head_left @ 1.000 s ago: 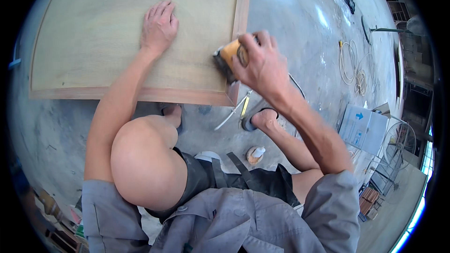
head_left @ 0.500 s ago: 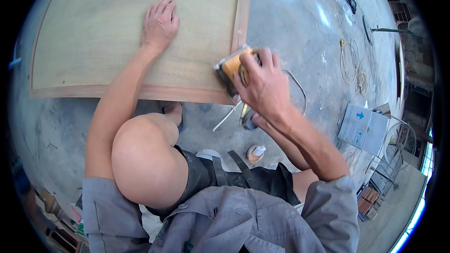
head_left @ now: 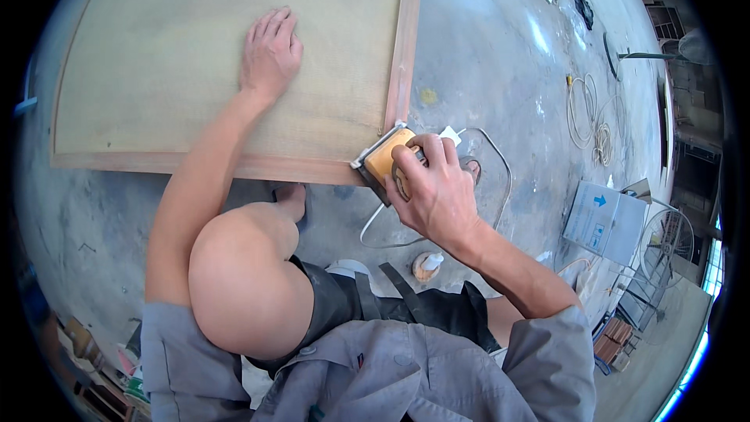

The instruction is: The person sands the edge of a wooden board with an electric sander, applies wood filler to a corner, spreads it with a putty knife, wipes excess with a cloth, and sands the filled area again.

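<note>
A large wooden panel (head_left: 187, 70) with a reddish wood frame edge (head_left: 305, 169) lies in front of me. On its pale surface my left hand (head_left: 270, 55) rests flat, palm down, holding nothing. My right hand (head_left: 437, 187) is wrapped round a yellow-orange electric sander (head_left: 384, 158), whose dark base sits over the panel's near right corner. A pale cord (head_left: 506, 158) loops from beside the sander across the floor. My right hand hides part of the sander's body.
Between my legs stands a small white bottle (head_left: 432, 262) on a round base. At the right are a grey-white cardboard box (head_left: 598, 217), a fan (head_left: 666, 238) and coiled cable (head_left: 600, 141). A black plastic piece (head_left: 579, 1) lies on the far floor.
The sander and my right hand have come nearer to me along the right frame edge to the corner. My left hand stays flat, slightly nearer in view. The cord has shifted.
</note>
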Motion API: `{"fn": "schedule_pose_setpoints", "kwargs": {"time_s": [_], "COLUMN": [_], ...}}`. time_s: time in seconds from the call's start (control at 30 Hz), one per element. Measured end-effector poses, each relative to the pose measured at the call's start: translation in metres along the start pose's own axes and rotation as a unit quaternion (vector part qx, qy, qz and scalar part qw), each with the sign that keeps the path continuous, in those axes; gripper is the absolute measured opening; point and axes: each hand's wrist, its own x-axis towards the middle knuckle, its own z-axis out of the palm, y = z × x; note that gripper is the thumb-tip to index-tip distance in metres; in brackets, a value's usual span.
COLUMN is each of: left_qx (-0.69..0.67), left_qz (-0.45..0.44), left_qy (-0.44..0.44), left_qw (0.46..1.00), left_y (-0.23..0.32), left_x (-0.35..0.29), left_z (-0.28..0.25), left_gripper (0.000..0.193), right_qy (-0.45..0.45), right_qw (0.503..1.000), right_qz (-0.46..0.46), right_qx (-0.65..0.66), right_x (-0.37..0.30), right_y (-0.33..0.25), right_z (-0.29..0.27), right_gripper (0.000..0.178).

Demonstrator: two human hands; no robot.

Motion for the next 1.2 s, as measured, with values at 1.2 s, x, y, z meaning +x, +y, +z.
{"fn": "schedule_pose_setpoints", "kwargs": {"time_s": [1.2], "left_qx": [-0.011], "left_qz": [-0.013], "left_qy": [-0.018], "left_qw": [1.000], "left_y": [0.000], "left_x": [0.001], "left_z": [-0.008], "left_gripper": [0.037], "right_qy": [0.123], "right_qw": [0.991], "right_qz": [0.006], "right_qx": [-0.043], "right_x": [0.116], "right_y": [0.058], "right_z": [-0.003], "right_gripper": [0.034]}}
